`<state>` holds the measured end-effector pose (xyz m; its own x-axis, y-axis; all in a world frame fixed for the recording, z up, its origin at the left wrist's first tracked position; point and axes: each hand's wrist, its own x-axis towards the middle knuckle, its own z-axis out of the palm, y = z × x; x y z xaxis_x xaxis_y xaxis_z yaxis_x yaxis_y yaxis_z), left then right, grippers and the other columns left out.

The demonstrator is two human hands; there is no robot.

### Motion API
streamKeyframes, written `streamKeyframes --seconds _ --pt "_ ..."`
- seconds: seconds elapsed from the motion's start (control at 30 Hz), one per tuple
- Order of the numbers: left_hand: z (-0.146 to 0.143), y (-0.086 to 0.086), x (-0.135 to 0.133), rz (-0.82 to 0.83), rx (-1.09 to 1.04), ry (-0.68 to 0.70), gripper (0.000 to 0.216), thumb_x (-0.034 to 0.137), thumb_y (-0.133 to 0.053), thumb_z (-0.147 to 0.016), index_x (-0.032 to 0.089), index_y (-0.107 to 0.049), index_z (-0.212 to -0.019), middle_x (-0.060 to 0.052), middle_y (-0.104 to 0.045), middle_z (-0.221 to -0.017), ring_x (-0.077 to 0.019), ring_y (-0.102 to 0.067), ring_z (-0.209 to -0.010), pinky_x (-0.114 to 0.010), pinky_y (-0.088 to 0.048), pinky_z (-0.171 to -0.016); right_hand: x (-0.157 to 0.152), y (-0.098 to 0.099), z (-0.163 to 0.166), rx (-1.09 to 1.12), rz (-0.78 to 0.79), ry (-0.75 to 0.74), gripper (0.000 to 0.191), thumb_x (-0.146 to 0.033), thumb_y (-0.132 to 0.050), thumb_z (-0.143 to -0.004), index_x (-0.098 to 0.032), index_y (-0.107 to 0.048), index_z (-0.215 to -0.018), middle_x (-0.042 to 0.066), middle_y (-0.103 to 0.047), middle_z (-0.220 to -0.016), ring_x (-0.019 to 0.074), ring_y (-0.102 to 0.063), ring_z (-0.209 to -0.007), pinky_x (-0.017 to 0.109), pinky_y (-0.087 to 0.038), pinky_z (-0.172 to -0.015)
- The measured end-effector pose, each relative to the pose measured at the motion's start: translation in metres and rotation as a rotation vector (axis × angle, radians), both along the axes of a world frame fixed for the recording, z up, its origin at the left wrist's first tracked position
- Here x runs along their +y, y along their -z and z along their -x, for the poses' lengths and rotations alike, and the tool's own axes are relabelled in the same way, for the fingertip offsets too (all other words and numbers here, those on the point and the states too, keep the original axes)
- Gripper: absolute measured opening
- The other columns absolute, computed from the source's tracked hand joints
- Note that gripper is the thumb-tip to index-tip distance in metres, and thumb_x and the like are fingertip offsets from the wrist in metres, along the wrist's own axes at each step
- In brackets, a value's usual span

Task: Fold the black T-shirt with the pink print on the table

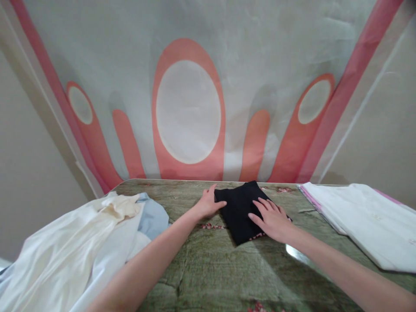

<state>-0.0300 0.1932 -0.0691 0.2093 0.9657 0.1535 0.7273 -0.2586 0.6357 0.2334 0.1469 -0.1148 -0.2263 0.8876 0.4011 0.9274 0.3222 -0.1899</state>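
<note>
- Left hand (207, 203): grip at black cloth (238, 212) edge; hold unclear.
- Right hand (274, 222): grip spread flat atop.
- Apparently straightening; next calls for even edges.

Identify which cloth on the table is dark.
The black folded cloth under the right hand; the rumpled pile at left and folded stack at right are mostly pale.

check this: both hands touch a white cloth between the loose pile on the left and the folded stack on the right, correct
Not quite: the head view shows the cloth is black, not white. The left hand and right hand touch it, between the loose pile and folded stack.
</note>
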Motion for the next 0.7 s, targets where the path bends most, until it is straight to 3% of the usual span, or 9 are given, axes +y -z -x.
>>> streamKeyframes --seconds 0.1,0.23,0.43,0.7 --pt "0.009 -0.002 0.008 -0.098 0.086 -0.069 0.053 0.037 -0.055 -0.079 0.017 -0.042 -0.127 -0.013 -0.048 -0.122 -0.0229 -0.048 -0.111 -0.037 -0.035 -0.096 -0.013 0.004 -0.002 -0.027 0.088 -0.071 0.055 -0.056 -0.037 -0.083 -0.03 -0.041 -0.131 0.007 -0.037 -0.139 0.0335 -0.033 -0.126 0.056 -0.03 -0.096" --pt "0.019 0.003 0.02 -0.125 0.102 -0.045 0.033 0.034 -0.053 -0.081 0.02 -0.058 -0.111 -0.006 -0.06 -0.108 -0.0206 -0.053 -0.103 -0.035 -0.039 -0.091 -0.008 0.002 -0.012 -0.043 0.134 -0.177 0.055 -0.054 -0.036 -0.085 -0.033 -0.032 -0.135 0.003 -0.031 -0.143 0.0284 -0.027 -0.13 0.053 -0.025 -0.102" --pt "0.02 0.009 0.02 -0.111 0.02 0.017 0.028 0.032 -0.056 -0.078 0.016 -0.064 -0.099 -0.002 -0.065 -0.08 -0.0152 -0.059 -0.074 -0.025 -0.045 -0.071 0.016 -0.013 -0.034 -0.072 0.262 -0.347 0.054 -0.05 -0.034 -0.087 -0.033 -0.027 -0.138 0.001 -0.027 -0.145 0.0244 -0.021 -0.133 0.05 -0.018 -0.107" --pt "0.023 0.02 0.026 -0.188 0.096 -0.039 0.015 0.03 -0.058 -0.076 0.018 -0.067 -0.079 -0.001 -0.065 -0.077 -0.0144 -0.057 -0.073 -0.024 -0.042 -0.069 0.027 -0.016 -0.049 -0.122 0.262 -0.424 0.055 -0.05 -0.033 -0.088 -0.031 -0.025 -0.139 -0.001 -0.024 -0.146 0.0225 -0.019 -0.133 0.047 -0.016 -0.108"
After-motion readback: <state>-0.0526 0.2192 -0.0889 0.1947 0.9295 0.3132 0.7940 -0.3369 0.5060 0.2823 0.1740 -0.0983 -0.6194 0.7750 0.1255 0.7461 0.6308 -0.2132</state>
